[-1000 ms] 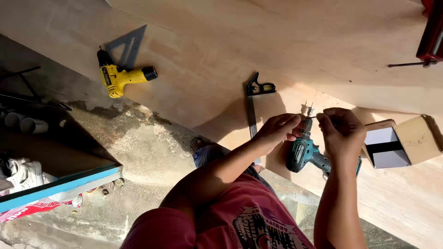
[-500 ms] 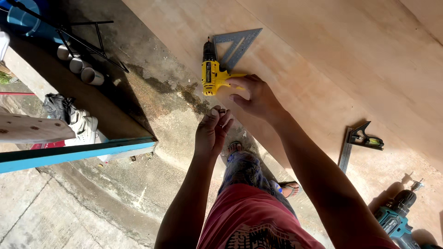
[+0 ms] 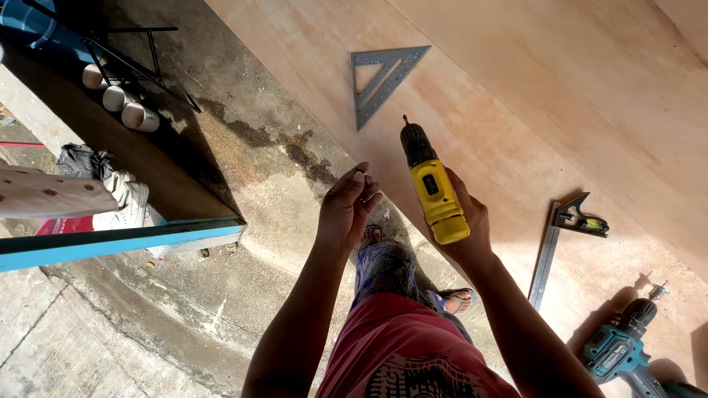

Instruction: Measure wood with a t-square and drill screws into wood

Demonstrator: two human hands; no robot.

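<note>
Item: yellow cordless drill. My right hand is clamped round its grip, holding it in the air above the near edge of the plywood sheet. The black chuck faces away from me, a short bit showing at its tip.

Item: my left hand, raised just beside the drill but apart from it. Its fingertips are pinched together; whether something small sits between them I cannot tell.

Handling note, as I judge it: keep the right-hand grip firm and the wrist straight so the chuck stays steady, keep a finger off the trigger while the left hand is this near, and bring the left fingertips to the chuck squarely, not from the side.

Item: grey triangular speed square, flat on the plywood beyond the drill's nose, well apart from both hands.

Item: combination square, lying on the plywood to my right.

Item: teal drill, resting on the plywood at lower right.

Item: concrete floor, under my sandalled feet.

Item: blue-edged board, at left, white shoes behind it.
</note>
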